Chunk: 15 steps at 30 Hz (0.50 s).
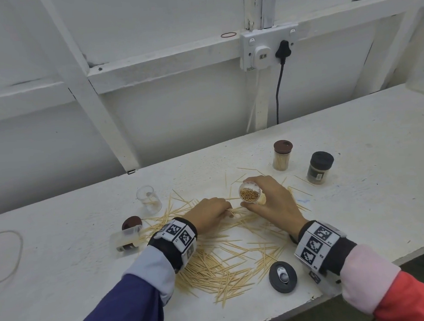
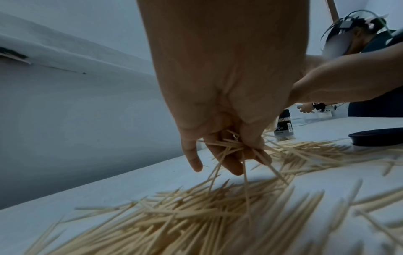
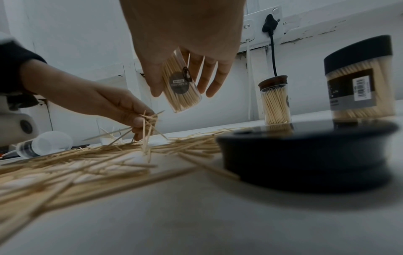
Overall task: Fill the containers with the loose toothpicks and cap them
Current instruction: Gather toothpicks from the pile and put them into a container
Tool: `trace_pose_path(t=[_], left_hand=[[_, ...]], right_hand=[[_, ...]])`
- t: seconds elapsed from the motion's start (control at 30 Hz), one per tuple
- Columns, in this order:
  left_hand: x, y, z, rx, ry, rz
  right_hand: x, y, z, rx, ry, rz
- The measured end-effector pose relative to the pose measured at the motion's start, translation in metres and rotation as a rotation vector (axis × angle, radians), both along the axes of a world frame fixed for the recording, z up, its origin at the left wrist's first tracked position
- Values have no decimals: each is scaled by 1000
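Now I see my right hand (image 1: 271, 201) wrapped round the open jar (image 1: 250, 192), while just left of the jar my left hand (image 1: 208, 217) pinches a bunch of toothpicks (image 2: 229, 146).

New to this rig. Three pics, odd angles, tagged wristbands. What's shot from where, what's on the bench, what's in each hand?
There is no robot here: a person works with bare hands, and the patterned wristbands carry cameras. The big picture comes from a head camera looking down; the other two look along each wrist towards the fingers.

On the white bench lies a pile of loose toothpicks, two capped, filled jars, an empty upright cup, a container on its side, a brown lid and a dark lid.

The left hand pinches a small bunch of toothpicks above the pile. The right hand grips an open jar, nearly full of toothpicks and tilted, as the right wrist picture shows.
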State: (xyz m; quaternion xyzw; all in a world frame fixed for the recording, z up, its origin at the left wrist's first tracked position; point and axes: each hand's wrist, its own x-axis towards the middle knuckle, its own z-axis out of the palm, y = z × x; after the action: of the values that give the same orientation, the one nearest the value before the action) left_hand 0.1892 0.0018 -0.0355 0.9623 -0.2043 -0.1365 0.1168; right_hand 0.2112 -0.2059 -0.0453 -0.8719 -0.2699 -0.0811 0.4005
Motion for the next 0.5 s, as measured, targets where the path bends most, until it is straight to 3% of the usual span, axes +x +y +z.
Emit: trace_pose_path(t=[0.17, 0.5], left_hand=[[3, 5, -3, 5, 10, 20], [6, 18, -4, -313, 27, 283]], right_hand=[[1, 0, -2, -2, -5, -8], [2, 0, -4, 1, -35, -35]])
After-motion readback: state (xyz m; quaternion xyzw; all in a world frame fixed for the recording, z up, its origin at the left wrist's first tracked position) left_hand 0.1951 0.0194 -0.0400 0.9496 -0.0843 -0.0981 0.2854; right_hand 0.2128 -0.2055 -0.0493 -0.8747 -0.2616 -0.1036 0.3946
